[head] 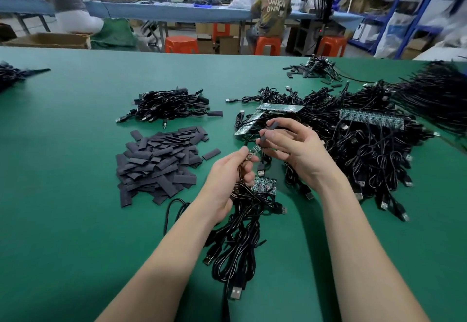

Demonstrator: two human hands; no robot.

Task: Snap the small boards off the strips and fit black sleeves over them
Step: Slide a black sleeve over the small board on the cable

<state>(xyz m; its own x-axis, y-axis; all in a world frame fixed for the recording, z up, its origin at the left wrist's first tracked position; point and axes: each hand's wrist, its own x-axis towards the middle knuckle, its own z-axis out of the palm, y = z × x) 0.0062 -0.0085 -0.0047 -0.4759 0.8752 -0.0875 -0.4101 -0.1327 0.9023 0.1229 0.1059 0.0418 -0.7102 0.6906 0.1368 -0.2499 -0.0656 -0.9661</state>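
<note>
Sleeve pile (161, 162) on table (63, 195), well left of my grip. Left hand (227, 182) pinches small board (253, 150) by its cable end, cables dangling below. Right hand (295, 149) pinches black sleeve (267, 134), mouth touching board tip. Board looks stiff, light, fragile; sleeve soft, so hold near its opening. Cable heap (366, 144) lies right.
</note>
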